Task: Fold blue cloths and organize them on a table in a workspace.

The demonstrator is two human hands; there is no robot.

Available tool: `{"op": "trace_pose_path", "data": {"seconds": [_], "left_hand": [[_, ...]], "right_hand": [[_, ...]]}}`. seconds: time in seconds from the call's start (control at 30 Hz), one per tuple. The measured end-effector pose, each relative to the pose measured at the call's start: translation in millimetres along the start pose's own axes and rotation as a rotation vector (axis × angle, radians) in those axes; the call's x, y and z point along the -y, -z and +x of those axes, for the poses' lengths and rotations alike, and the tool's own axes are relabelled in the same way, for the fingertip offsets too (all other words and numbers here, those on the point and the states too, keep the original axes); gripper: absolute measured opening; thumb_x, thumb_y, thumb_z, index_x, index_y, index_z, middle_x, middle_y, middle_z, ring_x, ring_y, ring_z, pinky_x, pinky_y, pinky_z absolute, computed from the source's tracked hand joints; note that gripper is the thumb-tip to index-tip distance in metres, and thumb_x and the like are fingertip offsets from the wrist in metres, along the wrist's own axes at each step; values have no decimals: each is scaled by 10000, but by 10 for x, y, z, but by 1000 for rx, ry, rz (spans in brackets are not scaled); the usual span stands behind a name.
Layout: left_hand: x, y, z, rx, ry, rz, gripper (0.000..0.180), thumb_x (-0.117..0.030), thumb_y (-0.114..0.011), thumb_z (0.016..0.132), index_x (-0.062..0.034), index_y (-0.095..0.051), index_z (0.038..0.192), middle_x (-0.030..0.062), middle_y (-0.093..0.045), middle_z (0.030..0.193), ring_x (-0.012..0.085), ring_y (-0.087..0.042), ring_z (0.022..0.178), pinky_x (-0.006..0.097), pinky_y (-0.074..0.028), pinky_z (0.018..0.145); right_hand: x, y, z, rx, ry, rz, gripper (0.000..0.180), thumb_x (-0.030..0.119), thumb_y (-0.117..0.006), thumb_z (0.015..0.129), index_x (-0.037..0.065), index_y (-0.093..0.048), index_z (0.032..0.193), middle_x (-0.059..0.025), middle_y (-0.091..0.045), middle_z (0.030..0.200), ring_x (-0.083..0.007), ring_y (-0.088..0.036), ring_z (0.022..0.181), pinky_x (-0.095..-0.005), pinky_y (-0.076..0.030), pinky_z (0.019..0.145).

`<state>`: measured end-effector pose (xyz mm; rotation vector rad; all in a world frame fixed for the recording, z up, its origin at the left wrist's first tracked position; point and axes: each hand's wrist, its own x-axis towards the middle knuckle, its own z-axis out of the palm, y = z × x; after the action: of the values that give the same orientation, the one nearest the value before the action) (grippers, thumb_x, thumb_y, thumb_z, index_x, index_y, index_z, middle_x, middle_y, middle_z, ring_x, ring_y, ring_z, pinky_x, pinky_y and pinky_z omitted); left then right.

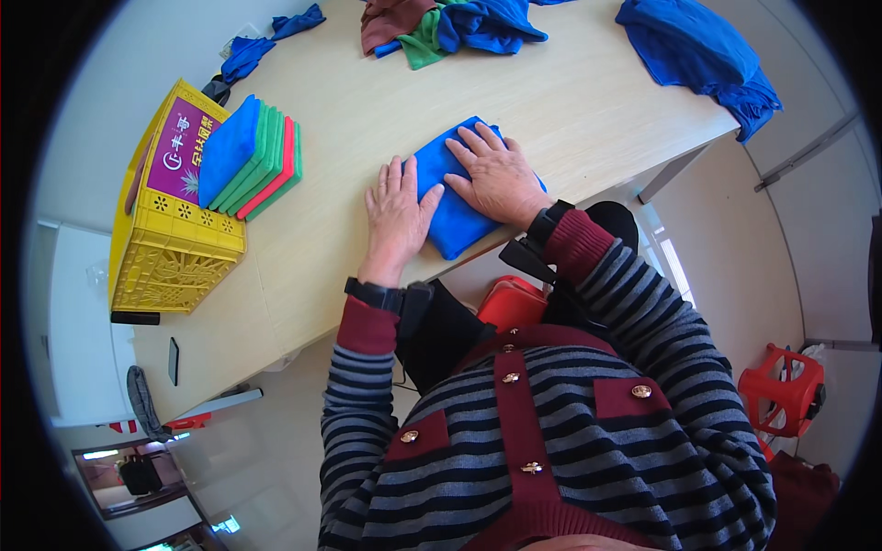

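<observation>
A folded blue cloth [450, 220] lies flat on the pale wooden table [340, 92] in front of me, close to the near edge. Fingers spread, my right hand [501, 179] rests flat on its upper right part. Along the cloth's left side lies my left hand [397, 216], palm down with fingers stretched out, partly on the cloth and partly on the table. Neither hand grips anything. To the left, several folded cloths [253, 156] in blue, green and red lean in a row against a yellow plastic crate [184, 248].
Loose brown, green and blue cloths [450, 28] lie in a heap at the far side. A blue cloth pile [694, 50] hangs over the right corner. A dark phone-like slab [174, 361] lies at the left. Red stools [781, 390] stand on the floor at right.
</observation>
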<state>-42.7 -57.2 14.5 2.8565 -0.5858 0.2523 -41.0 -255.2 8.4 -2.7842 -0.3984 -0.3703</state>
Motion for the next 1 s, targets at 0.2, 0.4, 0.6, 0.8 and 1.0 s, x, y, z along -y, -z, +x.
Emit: {"op": "trace_pose_path", "data": {"seconds": [0.2, 0.4, 0.6, 0.8, 1.0], "left_hand": [[-382, 103, -611, -46, -255, -109, 748, -385, -665, 938, -61, -366, 1542, 187, -354, 1594, 393, -306, 1488, 600, -247, 1187], [-474, 153, -839, -85, -268, 47, 824, -62, -818, 722, -59, -472, 1470, 179, -436, 1524, 370, -408, 1414, 549, -292, 1188], [-559, 176, -781, -97, -313, 159, 729, -162, -803, 759, -36, -508, 1414, 186, -490, 1421, 360, -467, 1306, 543, -321, 1157], [-830, 26, -482, -288, -329, 95, 487, -244, -778, 788, -10, -592, 1173, 148, -553, 1082, 344, -529, 999, 481, -425, 911], [-977, -47, -421, -292, -239, 110, 426, -317, -775, 820, -20, -574, 1051, 150, -519, 950, 353, -542, 938, 452, -426, 849]], "right_hand": [[-84, -52, 21, -16, 88, 2, 625, 515, -468, 1022, 122, -474, 1507, -119, -427, 1577, -328, -320, 1499, -532, -304, 1176], [-154, -65, 172, 36, 389, 87, 601, 476, -533, 996, 104, -509, 1468, -130, -478, 1527, -348, -361, 1468, -528, -313, 1173], [23, 218, -64, -45, 232, 135, 544, 366, -640, 942, 77, -566, 1398, -153, -516, 1473, -344, -410, 1430, -512, -298, 1188], [139, 125, -473, -296, 182, 388, 293, 263, -652, 883, 53, -661, 1087, -129, -673, 1099, -334, -595, 1116, -470, -424, 980], [-11, 128, -460, -245, 141, 435, 223, 265, -656, 888, 53, -682, 954, -125, -692, 974, -303, -613, 1013, -418, -450, 912]]}}
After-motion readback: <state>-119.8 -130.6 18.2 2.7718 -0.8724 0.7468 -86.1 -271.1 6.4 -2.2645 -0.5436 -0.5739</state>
